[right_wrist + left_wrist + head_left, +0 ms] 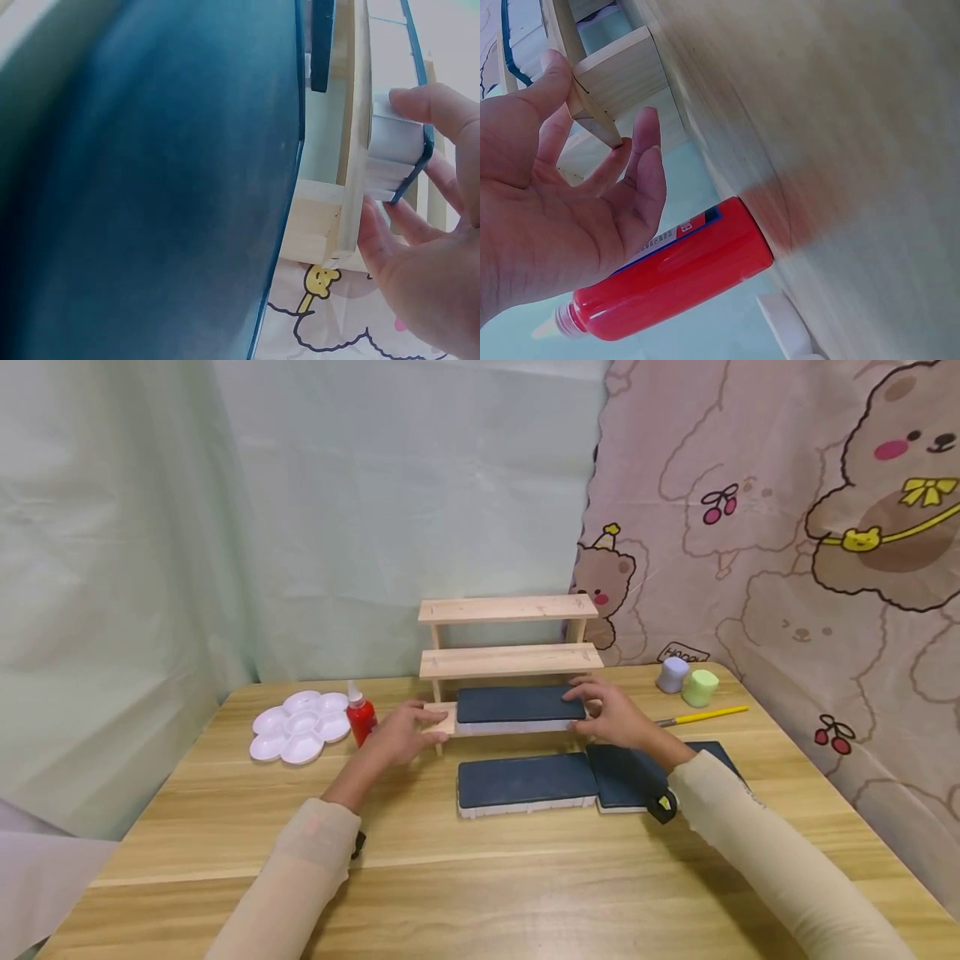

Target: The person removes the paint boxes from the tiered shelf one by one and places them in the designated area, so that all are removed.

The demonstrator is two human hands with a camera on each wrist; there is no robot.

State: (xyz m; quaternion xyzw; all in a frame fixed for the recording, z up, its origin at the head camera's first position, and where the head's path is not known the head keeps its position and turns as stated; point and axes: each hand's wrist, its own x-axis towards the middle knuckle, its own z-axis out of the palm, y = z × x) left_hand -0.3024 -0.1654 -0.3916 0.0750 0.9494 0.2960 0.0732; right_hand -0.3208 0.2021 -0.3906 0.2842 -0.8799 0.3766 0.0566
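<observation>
A three-tier wooden stand (pixel 510 660) stands at the back of the table. On its lowest tier lies a long white box with a dark blue lid (pixel 517 703). My right hand (pixel 618 718) holds the box's right end; in the right wrist view the thumb lies against its white side (pixel 394 142) and the fingers reach round the end. At the other side, my left hand (pixel 401 735) grips the bare left end of that tier (pixel 592 116), thumb on one face and fingers on the other. A red squeeze bottle (pixel 362 718) stands right behind this hand.
Two more dark-lidded boxes lie before the stand, one long (pixel 525 781), the other (pixel 618 772) partly under my right forearm. A white flower-shaped palette (pixel 281 727) sits at left. Right of the stand are a yellow paintbrush (pixel 712 715), a lilac jar (pixel 672 675) and a green jar (pixel 700 688).
</observation>
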